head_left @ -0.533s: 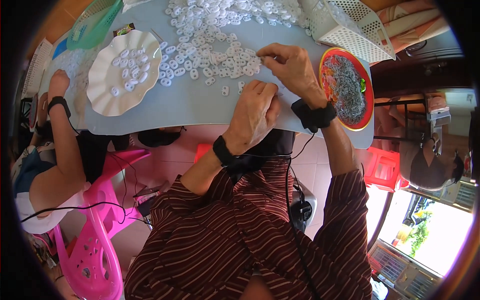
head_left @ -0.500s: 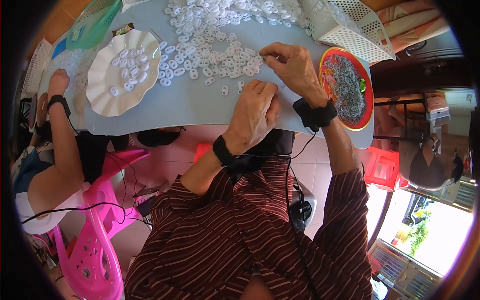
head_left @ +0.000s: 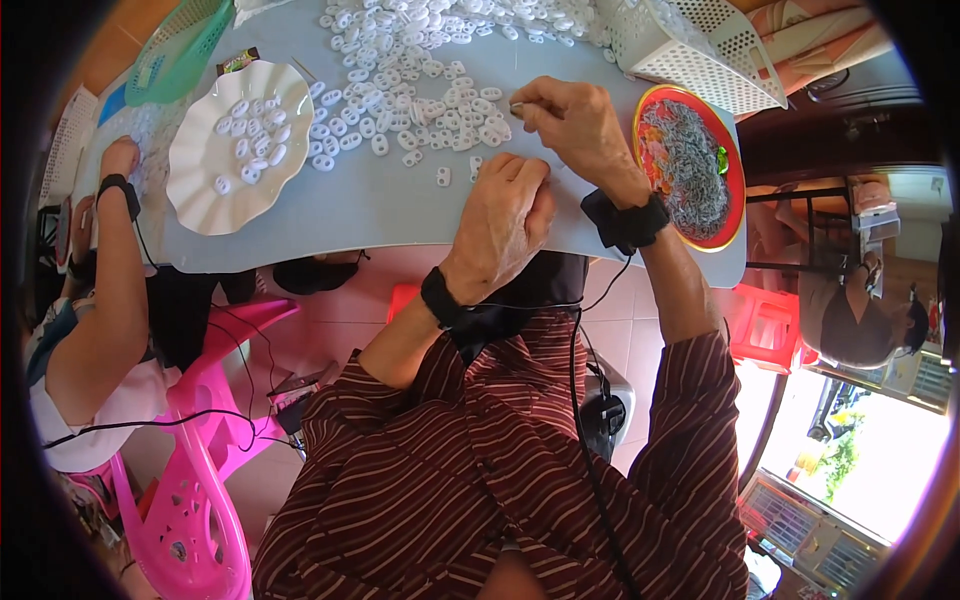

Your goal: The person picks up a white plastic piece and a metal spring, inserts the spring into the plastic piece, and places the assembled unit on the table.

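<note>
My right hand (head_left: 580, 125) is raised over the table, thumb and forefinger pinched on a small dark metallic piece (head_left: 517, 110). Just left of those fingertips lie loose white oval plastic pieces (head_left: 440, 115), each with two holes. My left hand (head_left: 503, 215) rests near the table's front edge with its fingers curled in; whatever it may hold is hidden. Beside its fingertips sits one white two-hole piece (head_left: 476, 166), partly covered, and another (head_left: 443, 177) lies a little to the left.
A scalloped cream plate (head_left: 195, 185) bears several white pieces. At right, a red-rimmed plate (head_left: 738, 205) holds a heap of small grey metal parts. White perforated basket (head_left: 735, 75) and green basket (head_left: 165, 60) stand farther back. A co-worker's hand (head_left: 120, 157) is at the left.
The view has shifted slightly. My right fingertips have moved a little left, and the small dark piece in them shows more plainly. My left hand stays curled in nearly the same place.
</note>
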Available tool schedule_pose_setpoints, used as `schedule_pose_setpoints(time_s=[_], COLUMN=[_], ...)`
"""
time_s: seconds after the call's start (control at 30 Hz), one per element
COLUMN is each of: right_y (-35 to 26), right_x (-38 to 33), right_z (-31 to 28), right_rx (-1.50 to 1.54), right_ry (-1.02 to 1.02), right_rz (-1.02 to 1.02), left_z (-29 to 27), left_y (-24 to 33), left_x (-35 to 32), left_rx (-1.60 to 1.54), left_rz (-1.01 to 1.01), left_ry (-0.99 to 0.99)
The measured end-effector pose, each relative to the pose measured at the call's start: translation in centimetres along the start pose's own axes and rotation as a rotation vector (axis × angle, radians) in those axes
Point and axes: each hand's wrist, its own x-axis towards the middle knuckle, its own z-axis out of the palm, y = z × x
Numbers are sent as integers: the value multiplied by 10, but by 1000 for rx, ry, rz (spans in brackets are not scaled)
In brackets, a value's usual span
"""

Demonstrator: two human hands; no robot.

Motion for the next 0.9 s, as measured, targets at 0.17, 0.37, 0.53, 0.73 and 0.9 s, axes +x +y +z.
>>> schedule_pose_setpoints(time_s=[0.17,0.37,0.53,0.73,0.9], right_y=[-2,0,7,12,12], right_x=[-27,-68,-84,-97,-102], right_z=[-12,-17,-13,-11,-8], right_rx=[306,672,817,810,824], right_ry=[40,12,98,160,210], right_rz=[240,267,204,230,250], left_z=[0,-7,1,5,5], left_y=[3,13,18,22,25], left_x=[-2,4,7,7,7], left_rx=[-88,-297,-533,-538,-511], left_rz=[21,-310,-371,-470,-469], left_ry=[65,96,-53,-145,-177])
